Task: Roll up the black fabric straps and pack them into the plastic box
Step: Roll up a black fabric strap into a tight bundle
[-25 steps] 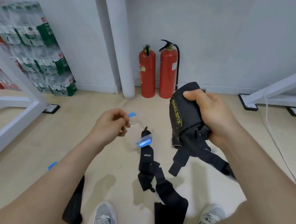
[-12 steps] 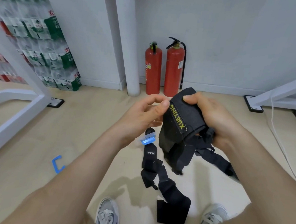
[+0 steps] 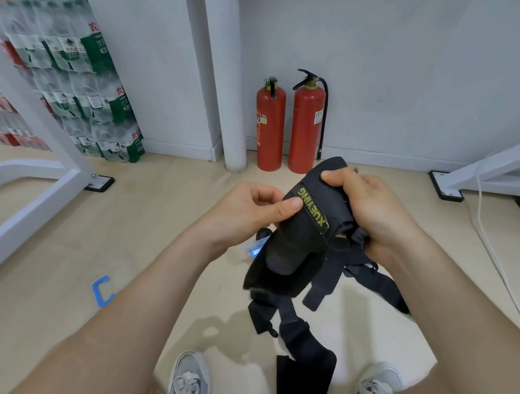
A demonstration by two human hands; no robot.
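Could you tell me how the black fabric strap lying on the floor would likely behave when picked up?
The black fabric strap lies folded and kinked on the floor, so it will probably hang limp. It looks thin, so likely light. Being flat cloth, it should not roll away.

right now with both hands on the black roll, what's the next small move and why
Probably the left hand should wrap the loose flap tight round the strap roll while the right hand grips it: the flap hangs open below, and thin tails dangle unrolled.
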